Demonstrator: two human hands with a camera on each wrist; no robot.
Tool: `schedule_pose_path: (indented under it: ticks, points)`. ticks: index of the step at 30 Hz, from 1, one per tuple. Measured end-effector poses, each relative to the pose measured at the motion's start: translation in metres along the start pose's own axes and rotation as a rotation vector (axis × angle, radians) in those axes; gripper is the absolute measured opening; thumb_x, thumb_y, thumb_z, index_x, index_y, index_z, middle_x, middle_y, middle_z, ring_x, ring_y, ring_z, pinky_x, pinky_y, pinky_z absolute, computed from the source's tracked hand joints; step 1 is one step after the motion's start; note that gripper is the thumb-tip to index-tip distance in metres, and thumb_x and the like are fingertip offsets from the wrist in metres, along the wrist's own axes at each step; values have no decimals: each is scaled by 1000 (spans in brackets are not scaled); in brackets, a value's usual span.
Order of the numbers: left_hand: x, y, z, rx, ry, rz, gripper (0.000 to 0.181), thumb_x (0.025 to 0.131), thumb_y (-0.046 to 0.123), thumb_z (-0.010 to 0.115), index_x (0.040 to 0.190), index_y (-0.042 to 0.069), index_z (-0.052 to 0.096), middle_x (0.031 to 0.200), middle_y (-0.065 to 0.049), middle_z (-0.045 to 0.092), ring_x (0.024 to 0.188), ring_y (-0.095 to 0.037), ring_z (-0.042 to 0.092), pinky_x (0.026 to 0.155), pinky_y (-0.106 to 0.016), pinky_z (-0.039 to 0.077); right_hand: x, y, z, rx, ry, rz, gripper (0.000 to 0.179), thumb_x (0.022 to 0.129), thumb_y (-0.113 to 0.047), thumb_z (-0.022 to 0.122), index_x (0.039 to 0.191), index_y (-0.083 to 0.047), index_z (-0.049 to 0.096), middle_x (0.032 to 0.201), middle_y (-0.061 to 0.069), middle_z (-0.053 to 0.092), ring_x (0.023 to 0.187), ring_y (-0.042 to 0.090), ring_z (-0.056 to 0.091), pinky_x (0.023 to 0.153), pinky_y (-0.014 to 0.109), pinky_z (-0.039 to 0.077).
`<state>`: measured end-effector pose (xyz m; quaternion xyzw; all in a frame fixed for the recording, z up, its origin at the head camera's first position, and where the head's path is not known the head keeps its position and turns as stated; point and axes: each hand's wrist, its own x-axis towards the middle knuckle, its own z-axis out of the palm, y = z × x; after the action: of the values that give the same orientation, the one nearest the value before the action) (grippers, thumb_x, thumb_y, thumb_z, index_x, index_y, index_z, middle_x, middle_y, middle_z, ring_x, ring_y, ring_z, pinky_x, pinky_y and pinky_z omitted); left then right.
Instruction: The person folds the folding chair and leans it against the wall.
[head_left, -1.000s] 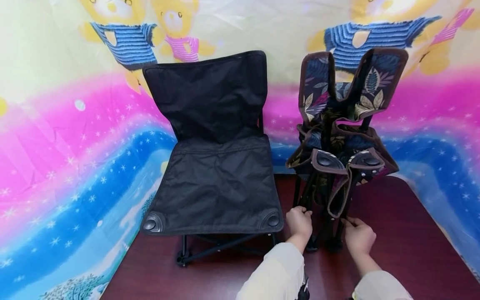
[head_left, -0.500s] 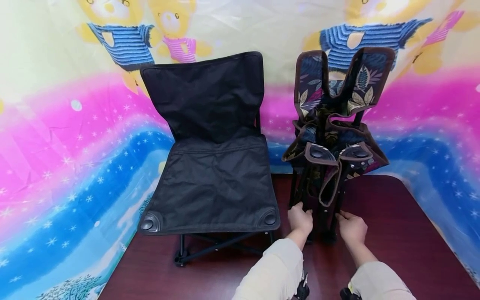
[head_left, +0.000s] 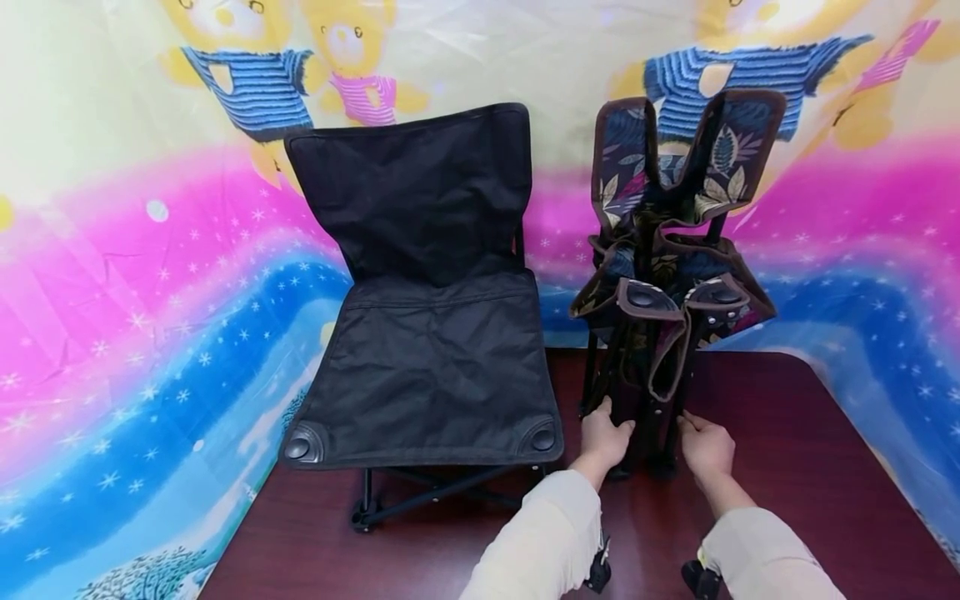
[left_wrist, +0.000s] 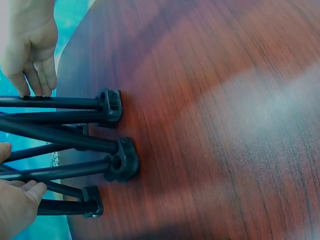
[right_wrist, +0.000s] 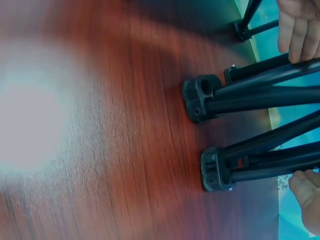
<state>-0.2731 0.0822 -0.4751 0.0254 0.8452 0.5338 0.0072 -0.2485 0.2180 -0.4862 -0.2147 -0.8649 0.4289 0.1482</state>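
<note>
A small folding chair (head_left: 637, 308) with dark leaf-print cloth and brown edging stands partly folded on the table's right, its back split into two raised flaps. Its black legs (left_wrist: 55, 172) are drawn close together, ending in chunky plastic feet (right_wrist: 216, 170) at the tabletop. Low on the chair's left side, my left hand (head_left: 603, 437) has thumb and a finger about one leg tube. Opposite it, my right hand (head_left: 707, 450) rests its fingertips against the outer right tube; the left wrist view shows those fingers straight.
An unfolded black chair (head_left: 442, 375) stands close by on the left, with its crossed front legs (head_left: 442, 492) under the seat. Both chairs are on a dark red wooden table (head_left: 817, 467). Behind the table hangs a printed cloth (head_left: 847, 242) with bears on it.
The leaf-print chair has shifted slightly left and away from me, its feet farther back on the table. Both hands have moved along with it. The black chair stays put.
</note>
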Motion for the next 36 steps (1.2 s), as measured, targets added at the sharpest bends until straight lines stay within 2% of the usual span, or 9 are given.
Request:
schedule_pose_path:
  ticks: [5,9,12,17,24,31,36]
  points:
    - [4,-3,0,-10,-29,-11,48,80,16,60,124,3,46,119,-9,51,112,-19,43,91,-25,35,7,6,0,13,-38,-28,34,89,-15,42,113,7,52,109,26,50,109,38,40,90,47,32]
    - [6,-3,0,-48,-48,-59,52,81,17,59,129,9,42,122,-10,48,114,-21,40,93,-29,33,20,22,6,87,-49,-50,32,87,-20,49,110,1,58,88,19,62,90,28,55,75,41,43]
    - [7,-4,1,-74,-53,-78,55,81,17,59,132,11,38,124,-11,46,116,-21,38,94,-31,32,22,22,9,112,-58,-48,33,86,-21,50,110,1,58,81,17,64,83,27,56,71,39,44]
    - [8,-3,3,-53,-81,-93,58,81,19,59,134,13,34,123,-12,47,115,-21,39,93,-31,33,13,4,4,70,-71,-24,35,89,-14,41,114,9,51,98,26,56,102,36,46,86,44,37]
    - [10,1,2,-35,-156,-116,57,85,22,54,136,17,29,124,-10,46,114,-20,40,91,-32,35,14,1,2,19,-74,-44,34,90,-10,36,113,11,50,105,28,52,99,33,46,78,38,38]
    - [10,1,-3,-34,-195,-142,58,86,23,53,137,19,26,128,-8,42,116,-19,38,92,-33,34,8,4,5,33,-126,-19,37,91,-11,33,118,13,44,108,30,50,103,38,44,87,45,35]
    - [11,-1,-2,-33,-208,-147,58,86,23,53,137,21,26,129,-5,41,116,-18,37,92,-32,34,7,6,8,55,-127,11,38,92,-12,31,121,11,42,111,29,48,107,38,41,90,46,32]
